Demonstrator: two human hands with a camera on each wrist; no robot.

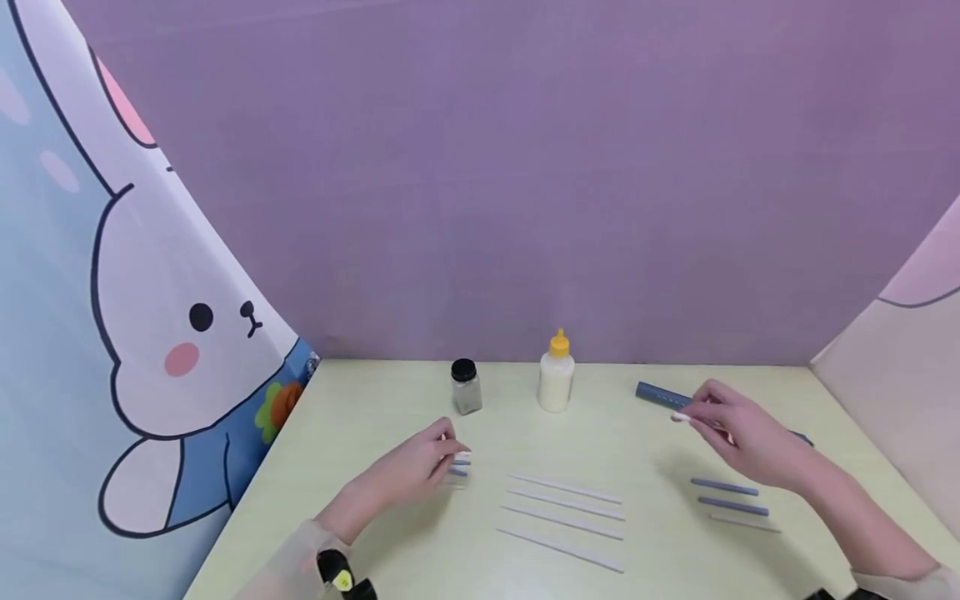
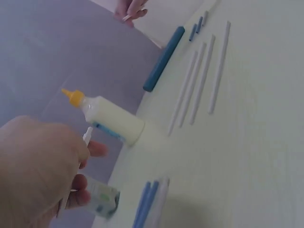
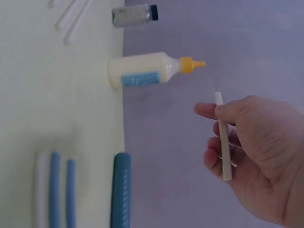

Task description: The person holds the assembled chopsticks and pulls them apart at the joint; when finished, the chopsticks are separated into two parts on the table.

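"Who appears at the table (image 1: 375, 392), and what is in hand?"

"A person works with two bare hands. The left hand (image 1: 417, 465) grasps a small white stick (image 2: 88, 135), its tip poking past the fingers in the left wrist view. The right hand (image 1: 738, 425) pinches a second white stick (image 3: 224, 147) between thumb and fingers, raised above the tabletop."

"And beneath the hands?"

"Under the left, two short blue sticks (image 2: 148, 204) and a short pale stick (image 2: 162, 199) lie side by side, partly hidden in the head view. Below the right, two more blue sticks (image 1: 724, 487) lie next to another pale stick (image 1: 745, 523)."

"What lies between the two groups?"

"Four long white sticks (image 1: 560, 550), in a row, apart from one another."

"And toward the back?"

"A jar (image 1: 467, 395) with a black lid stands upright at left, near a cream bottle (image 1: 556, 385) with a yellow nozzle. At right, a dark blue bar (image 1: 662, 395) lies partly behind the right hand. A purple cloth (image 1: 480, 183) hangs behind the table."
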